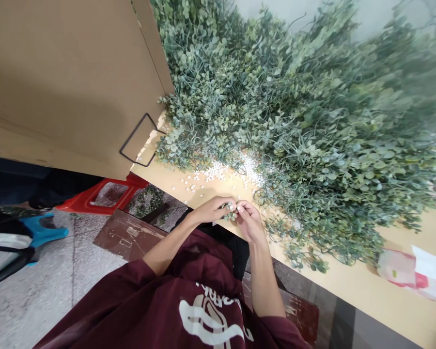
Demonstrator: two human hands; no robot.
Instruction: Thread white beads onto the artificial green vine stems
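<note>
My left hand (218, 208) is closed on a small green leafy sprig (230, 216), its leaves showing below the fingers. Close beside it, my right hand (250, 223) has thumb and finger pinched together at the sprig's right side. Whatever lies between those fingertips is too small to make out. Both hands are at the near edge of the light wooden table (349, 276). Just beyond them, many small white beads (218, 170) lie scattered and heaped on the tabletop. A large pile of artificial greenery (312, 135) rises behind the beads and to the right.
A tall cardboard box (69, 82) stands at the left, with a black wire frame (133, 138) by its corner. Red-and-white packaging (403, 274) lies at the table's right. Below are a red plastic stool (94, 196), a blue stool (43, 230) and a brown board (127, 237).
</note>
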